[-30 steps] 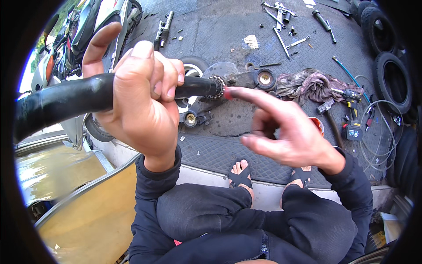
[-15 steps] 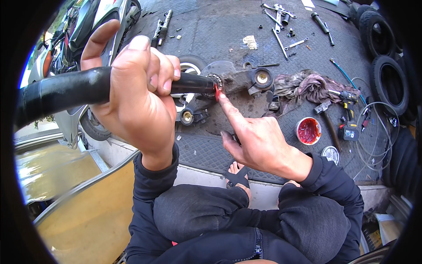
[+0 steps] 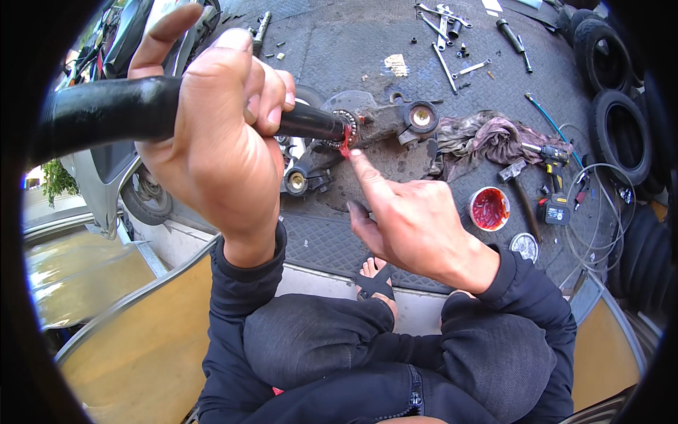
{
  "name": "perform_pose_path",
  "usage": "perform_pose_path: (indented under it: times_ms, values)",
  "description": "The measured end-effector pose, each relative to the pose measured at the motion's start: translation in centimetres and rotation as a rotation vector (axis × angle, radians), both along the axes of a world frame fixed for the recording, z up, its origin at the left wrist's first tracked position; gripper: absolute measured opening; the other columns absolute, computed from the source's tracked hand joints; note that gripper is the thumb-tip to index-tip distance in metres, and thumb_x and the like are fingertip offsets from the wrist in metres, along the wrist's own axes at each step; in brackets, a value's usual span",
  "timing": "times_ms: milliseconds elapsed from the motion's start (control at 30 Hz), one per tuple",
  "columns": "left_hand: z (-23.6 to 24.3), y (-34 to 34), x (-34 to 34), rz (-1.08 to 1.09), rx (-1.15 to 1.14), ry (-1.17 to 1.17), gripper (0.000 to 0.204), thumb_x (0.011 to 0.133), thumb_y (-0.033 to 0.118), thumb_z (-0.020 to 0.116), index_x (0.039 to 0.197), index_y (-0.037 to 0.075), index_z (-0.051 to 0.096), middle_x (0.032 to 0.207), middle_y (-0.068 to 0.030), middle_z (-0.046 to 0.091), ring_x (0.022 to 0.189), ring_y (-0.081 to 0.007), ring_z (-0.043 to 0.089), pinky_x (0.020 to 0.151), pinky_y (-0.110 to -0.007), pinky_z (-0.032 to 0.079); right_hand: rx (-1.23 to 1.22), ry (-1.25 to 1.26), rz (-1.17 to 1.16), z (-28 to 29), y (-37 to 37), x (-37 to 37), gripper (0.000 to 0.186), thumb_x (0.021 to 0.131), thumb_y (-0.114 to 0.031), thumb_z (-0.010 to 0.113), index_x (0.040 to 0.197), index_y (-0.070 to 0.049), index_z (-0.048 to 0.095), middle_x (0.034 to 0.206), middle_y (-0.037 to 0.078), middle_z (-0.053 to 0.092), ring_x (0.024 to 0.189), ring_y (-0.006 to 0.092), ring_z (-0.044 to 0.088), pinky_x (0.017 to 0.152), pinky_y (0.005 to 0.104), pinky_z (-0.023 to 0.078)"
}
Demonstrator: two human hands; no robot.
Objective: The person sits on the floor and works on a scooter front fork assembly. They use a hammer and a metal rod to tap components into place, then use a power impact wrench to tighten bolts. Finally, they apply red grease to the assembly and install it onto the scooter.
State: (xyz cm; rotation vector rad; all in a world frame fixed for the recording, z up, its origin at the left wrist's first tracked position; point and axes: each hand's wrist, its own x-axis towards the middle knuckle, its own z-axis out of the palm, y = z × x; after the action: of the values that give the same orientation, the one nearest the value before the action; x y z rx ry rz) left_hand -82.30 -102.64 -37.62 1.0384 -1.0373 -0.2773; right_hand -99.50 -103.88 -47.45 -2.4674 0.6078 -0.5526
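Observation:
My left hand [image 3: 219,134] is wrapped round a thick black steering stem [image 3: 314,121], one finger raised off it. The stem slants from the left rim down to a ring of bearing balls [image 3: 353,121] at its base. Red grease [image 3: 346,148] clings to the near side of this ring. My right hand [image 3: 424,222] has its index finger stretched out, the tip at the grease, the thumb apart and the other fingers bent; nothing is held in it. Below the ring, a dirty fork clamp [image 3: 385,126] spreads out to two round sockets.
Right of my hands stand a tub [image 3: 472,214] of red grease, its lid [image 3: 524,246], a hammer [image 3: 526,205] and a cordless drill [image 3: 556,191]. A stained rag [image 3: 487,138] lies behind them. Wrenches [image 3: 443,32] are farther off; tyres [image 3: 621,134] line the right side, motorbikes the left.
The stem's held end has tipped slightly upward with my left hand. My right fingertip stays near the bearing, where the red grease now hangs in a differently shaped smear. The view has shifted slightly.

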Motion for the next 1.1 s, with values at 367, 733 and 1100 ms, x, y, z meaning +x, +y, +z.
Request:
perform_pose_path:
  times_ms: [367, 733, 1100]
  values:
    - [0.0, -0.2, -0.2, -0.033, 0.002, -0.015, 0.037, 0.1, 0.006, 0.057, 0.135, -0.006, 0.053, 0.064, 0.0006, 0.042, 0.052, -0.0091, 0.043, 0.06, -0.033, 0.045, -0.101, 0.106, -0.026, -0.6, 0.0, 0.2, 0.075, 0.087, -0.019, 0.077, 0.15, 0.013, 0.049, 0.065, 0.009, 0.066, 0.051, 0.0267, 0.067, 0.051, 0.039, 0.053]
    - [0.0, -0.2, -0.4, -0.036, 0.021, -0.036, 0.039, 0.1, 0.008, 0.058, 0.137, -0.006, 0.052, 0.064, 0.0005, 0.041, 0.053, -0.0096, 0.044, 0.062, -0.034, 0.046, -0.078, 0.035, -0.028, -1.0, 0.1, 0.2, 0.08, 0.087, -0.017, 0.075, 0.154, 0.014, 0.044, 0.067, 0.01, 0.067, 0.051, 0.0271, 0.066, 0.051, 0.0397, 0.052]
    - [-0.1, -0.2, -0.3, -0.04, 0.012, -0.036, 0.037, 0.1, 0.005, 0.058, 0.135, -0.007, 0.054, 0.063, 0.0005, 0.043, 0.053, -0.0097, 0.044, 0.062, -0.034, 0.046, -0.05, -0.001, 0.003, -0.5, 0.4, -0.3, 0.069, 0.087, -0.017, 0.076, 0.145, 0.011, 0.055, 0.065, 0.009, 0.066, 0.052, 0.0274, 0.067, 0.052, 0.0403, 0.053]
